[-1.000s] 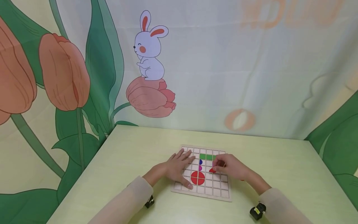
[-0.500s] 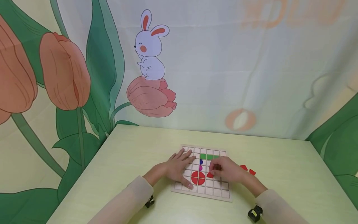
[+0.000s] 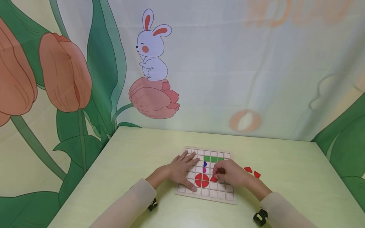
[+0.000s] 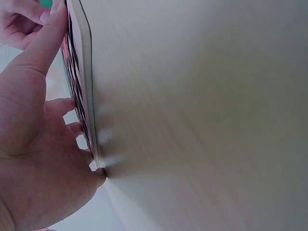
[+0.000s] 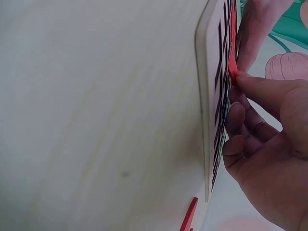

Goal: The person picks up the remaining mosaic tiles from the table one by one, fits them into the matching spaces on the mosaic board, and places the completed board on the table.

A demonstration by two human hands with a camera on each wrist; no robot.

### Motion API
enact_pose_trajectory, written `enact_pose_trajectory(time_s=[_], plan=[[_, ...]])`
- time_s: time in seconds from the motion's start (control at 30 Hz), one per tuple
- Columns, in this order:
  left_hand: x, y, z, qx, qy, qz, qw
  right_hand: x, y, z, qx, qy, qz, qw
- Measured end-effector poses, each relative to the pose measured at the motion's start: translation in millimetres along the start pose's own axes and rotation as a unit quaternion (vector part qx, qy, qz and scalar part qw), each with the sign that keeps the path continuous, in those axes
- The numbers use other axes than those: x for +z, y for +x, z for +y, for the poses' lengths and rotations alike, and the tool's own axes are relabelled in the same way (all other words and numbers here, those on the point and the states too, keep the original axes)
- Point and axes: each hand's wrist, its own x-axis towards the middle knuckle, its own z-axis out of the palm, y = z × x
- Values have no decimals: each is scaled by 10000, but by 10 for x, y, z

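Observation:
A wooden grid board (image 3: 204, 196) lies on the table, its cells outlined in dark lines. My left hand (image 3: 182, 171) rests spread over its left side, fingers straight. With thumb and fingertips my right hand (image 3: 232, 172) pinches a small red piece (image 3: 213, 179) at the board, just right of a red circle (image 3: 201, 180) made of quarter pieces. In the right wrist view the red piece (image 5: 233, 60) shows at the thumb tip against the board. Green squares (image 3: 214, 159) sit in a row higher up, with a blue half-round piece (image 3: 205, 164) and a magenta one (image 3: 204, 170) below.
Two loose red pieces (image 3: 248, 169) lie on the table right of the board, behind my right forearm. The pale table (image 3: 148, 142) ends at a printed curtain (image 3: 199, 63) with a rabbit and tulips. Black cameras (image 3: 260, 218) are strapped at both wrists.
My right hand has moved slightly left and nearer with the red piece, down to beside the red circle, uncovering the loose red pieces. My left hand has stayed in place.

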Motion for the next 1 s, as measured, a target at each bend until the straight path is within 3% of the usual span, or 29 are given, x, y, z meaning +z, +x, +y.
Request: enact_pose_trajectory(time_s=[0.63, 1.0], plan=[[1, -20, 1, 67, 18, -11, 10000, 13, -3, 6, 209, -62, 88, 9997], [-2, -22, 4, 94, -37, 41, 9999, -344, -209, 89, 384, -143, 755, 9963]])
